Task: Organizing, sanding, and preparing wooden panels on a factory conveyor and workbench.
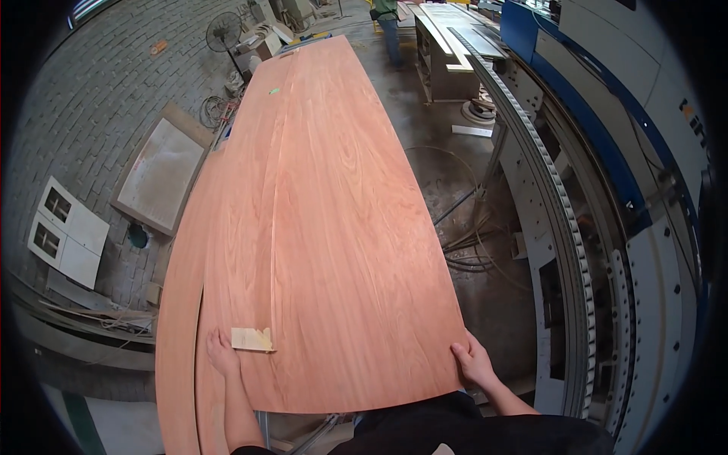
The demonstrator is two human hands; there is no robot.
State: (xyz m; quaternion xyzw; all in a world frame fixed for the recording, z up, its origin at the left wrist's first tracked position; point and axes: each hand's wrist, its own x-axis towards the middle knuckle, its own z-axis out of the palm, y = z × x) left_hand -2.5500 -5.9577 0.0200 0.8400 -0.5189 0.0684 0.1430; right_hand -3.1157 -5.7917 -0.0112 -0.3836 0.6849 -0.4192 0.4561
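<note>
A long reddish-brown wood panel (356, 250) stretches away from me, its near end close to my body. My right hand (475, 362) is closed on its right edge near the front corner, thumb on top and the other fingers mostly hidden. My left hand (221, 354) rests on the wood at the left, fingers pointing forward and fairly straight. Just right of it lies a small pale yellowish piece with a ragged end (252, 339). A narrow lengthwise seam runs from that piece toward the far end. More panel wood (179, 326) lies lower along the left side.
Blue-and-grey machinery with a long rail (565, 205) flanks the right side. Hoses and cables (472, 254) lie on the floor between. At the left are a white-faced board (161, 176), a white cabinet door (70, 231) and a fan (224, 32). Another person (389, 34) stands far ahead.
</note>
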